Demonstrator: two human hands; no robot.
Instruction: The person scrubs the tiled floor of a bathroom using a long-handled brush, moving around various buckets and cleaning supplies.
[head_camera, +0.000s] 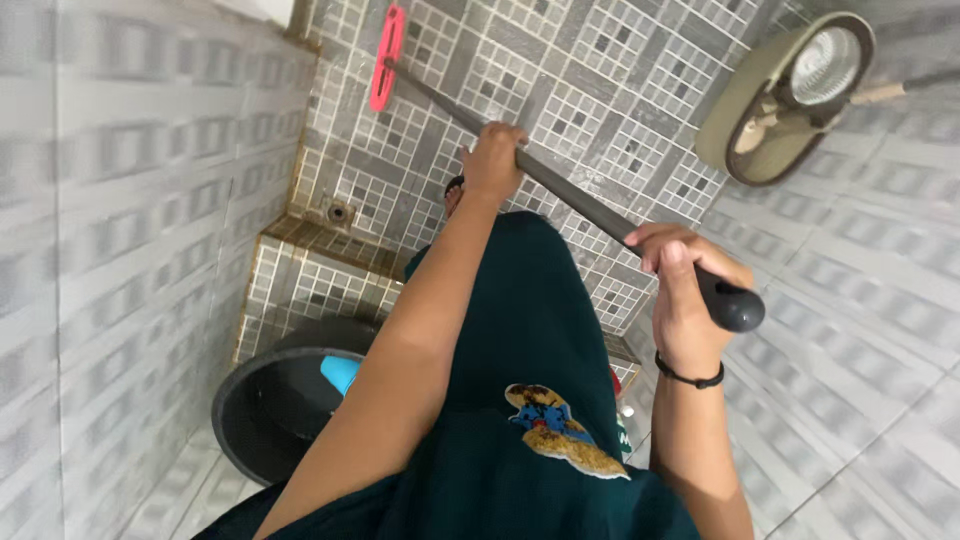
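Observation:
I look down at a tiled bathroom floor. Both my hands grip a long dark handle (575, 195) that ends in a pink flat head (386, 58) resting on the mosaic floor tiles (560, 80) at the top. My left hand (493, 160) is closed around the middle of the handle. My right hand (683, 295) is closed near its rounded black end cap (738, 308) and wears a black band on the wrist. My dark green shirt with a printed patch fills the bottom centre.
A black round bucket (262, 420) with a blue item inside stands at the lower left by a low tiled step (310, 265). A beige squat toilet pan (785, 95) lies at the top right. Grey patterned wall tiles close in left and right.

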